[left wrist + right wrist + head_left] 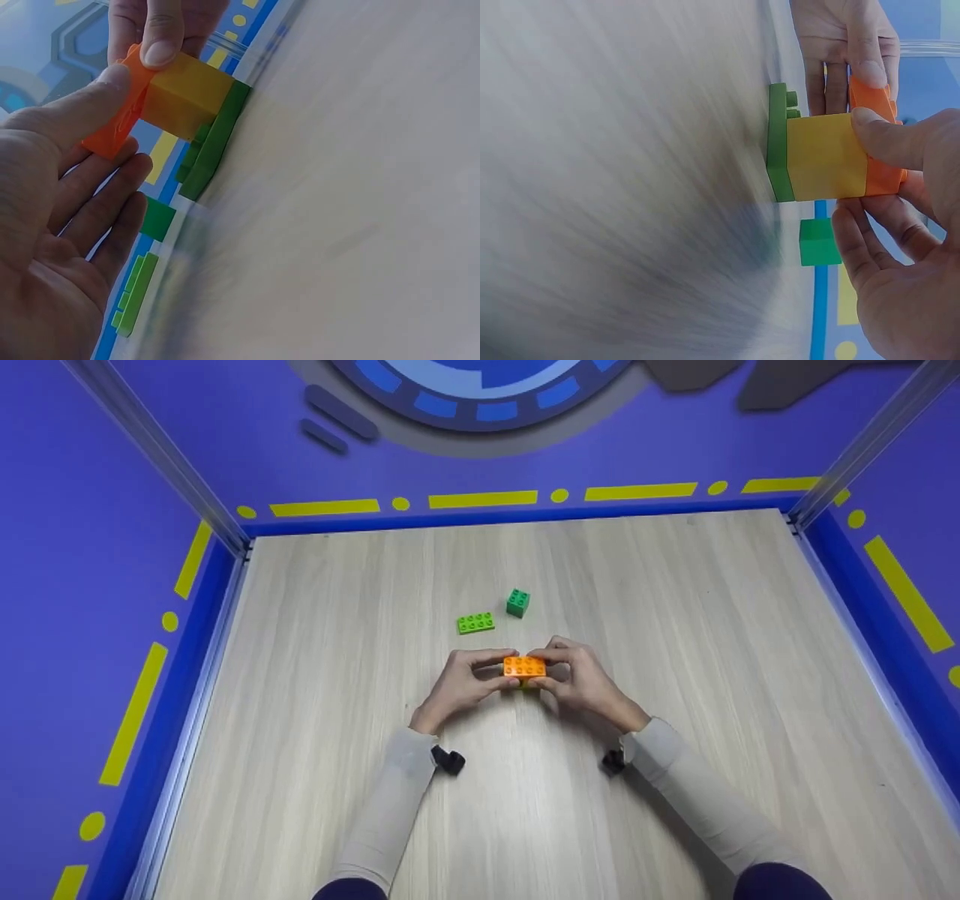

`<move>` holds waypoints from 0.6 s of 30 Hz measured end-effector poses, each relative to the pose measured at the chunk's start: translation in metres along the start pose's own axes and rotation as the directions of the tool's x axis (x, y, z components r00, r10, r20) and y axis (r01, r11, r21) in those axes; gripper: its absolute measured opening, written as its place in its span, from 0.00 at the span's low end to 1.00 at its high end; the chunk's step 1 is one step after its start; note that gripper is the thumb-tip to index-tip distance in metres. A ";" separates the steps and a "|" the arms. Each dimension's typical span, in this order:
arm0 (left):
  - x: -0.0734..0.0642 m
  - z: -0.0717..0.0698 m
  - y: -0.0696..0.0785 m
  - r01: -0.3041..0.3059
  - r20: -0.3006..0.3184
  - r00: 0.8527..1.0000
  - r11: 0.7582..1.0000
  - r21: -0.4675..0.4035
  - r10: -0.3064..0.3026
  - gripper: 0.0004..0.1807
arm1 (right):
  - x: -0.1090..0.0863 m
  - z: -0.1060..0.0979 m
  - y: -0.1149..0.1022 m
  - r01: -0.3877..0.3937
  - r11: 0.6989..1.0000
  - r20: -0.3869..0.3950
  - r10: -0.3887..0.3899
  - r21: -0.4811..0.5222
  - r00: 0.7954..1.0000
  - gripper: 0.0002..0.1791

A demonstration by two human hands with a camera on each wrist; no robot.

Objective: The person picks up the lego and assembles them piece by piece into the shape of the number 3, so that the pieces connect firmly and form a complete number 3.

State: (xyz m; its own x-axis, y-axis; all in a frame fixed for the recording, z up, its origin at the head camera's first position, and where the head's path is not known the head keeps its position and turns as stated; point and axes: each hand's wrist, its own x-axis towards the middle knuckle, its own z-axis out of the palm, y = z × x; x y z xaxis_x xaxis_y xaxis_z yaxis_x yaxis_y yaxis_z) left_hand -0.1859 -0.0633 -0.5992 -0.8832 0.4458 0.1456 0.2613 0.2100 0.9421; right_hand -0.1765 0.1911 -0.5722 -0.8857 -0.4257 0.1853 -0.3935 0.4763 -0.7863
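An orange brick (524,667) with two rows of studs is held level between both hands. It sits on a yellow block (825,157), overhanging it on the left. Under the yellow block is a flat green brick (778,142), whose left studs are uncovered; it appears to rest on the table. My left hand (463,682) pinches the orange brick's left end between thumb and fingers. My right hand (585,679) grips the right end, its thumb over the seam between orange and yellow. From above, the orange brick hides most of the stack.
Beyond the hands, a flat lime-green brick (476,623) lies on the wooden table (337,607). A taller green brick (517,603) stands to its right. Blue-purple panels (187,442) with yellow marks enclose the back and sides.
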 end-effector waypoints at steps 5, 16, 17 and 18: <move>-0.001 0.001 0.000 0.002 0.001 1.000 1.000 -0.010 -0.002 0.26 | 0.000 -0.001 0.002 0.025 1.000 0.002 -0.025 0.007 1.000 0.24; 0.000 0.000 0.000 -0.036 0.000 0.999 0.999 0.025 0.036 0.24 | 0.007 -0.016 0.003 0.067 0.994 0.001 -0.068 0.081 0.998 0.26; 0.000 0.000 0.000 -0.035 0.001 0.999 0.999 0.020 0.035 0.24 | 0.009 -0.017 0.002 0.068 0.994 -0.003 -0.068 0.083 0.998 0.26; 0.000 0.000 0.000 -0.034 0.001 0.999 0.999 0.018 0.033 0.24 | 0.010 -0.019 0.002 0.063 0.995 -0.006 -0.063 0.082 0.998 0.26</move>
State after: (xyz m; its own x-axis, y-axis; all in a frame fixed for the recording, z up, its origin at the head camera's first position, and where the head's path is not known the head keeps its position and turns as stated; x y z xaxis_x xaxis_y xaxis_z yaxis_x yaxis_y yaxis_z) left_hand -0.1858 -0.0639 -0.5996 -0.8736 0.4533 0.1768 0.2977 0.2106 0.9311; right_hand -0.1912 0.2024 -0.5606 -0.8606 -0.4503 0.2380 -0.4272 0.3839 -0.8186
